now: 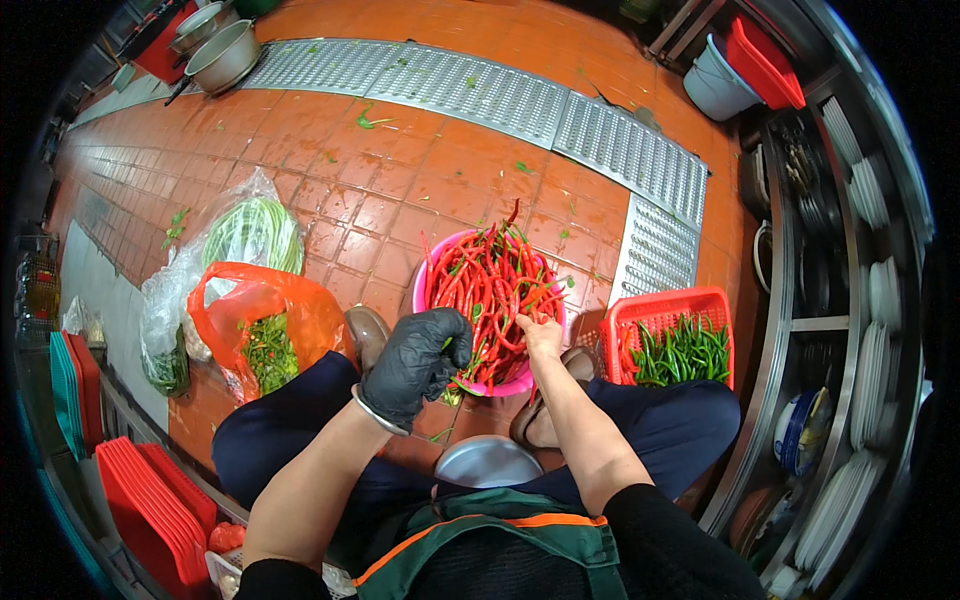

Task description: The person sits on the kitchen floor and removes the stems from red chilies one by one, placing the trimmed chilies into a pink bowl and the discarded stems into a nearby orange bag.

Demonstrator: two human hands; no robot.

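Note:
Between my feet stands a pink basin (pixel 417 289) heaped with long red chilies (pixel 484 274), some with green stems. My left hand (pixel 420 360), in a black glove with a bracelet at the wrist, is curled over the basin's near left rim. A bit of green shows by its fingers; whether it is gripped I cannot tell. Bare, my right hand (pixel 541 334) reaches in from the right and touches the red chilies, its fingertips partly hidden among them. To the right, a red plastic basket (pixel 667 300) holds green chilies (pixel 682 351) and a few red ones at its left end.
An orange plastic bag (pixel 262 281) of green trimmings and a clear bag of long green vegetables (pixel 251 232) lie left. Metal drain grating (pixel 480 94) crosses the tiled floor ahead. Shelves with plates (pixel 870 382) line the right; stacked red baskets (pixel 154 510) stand lower left.

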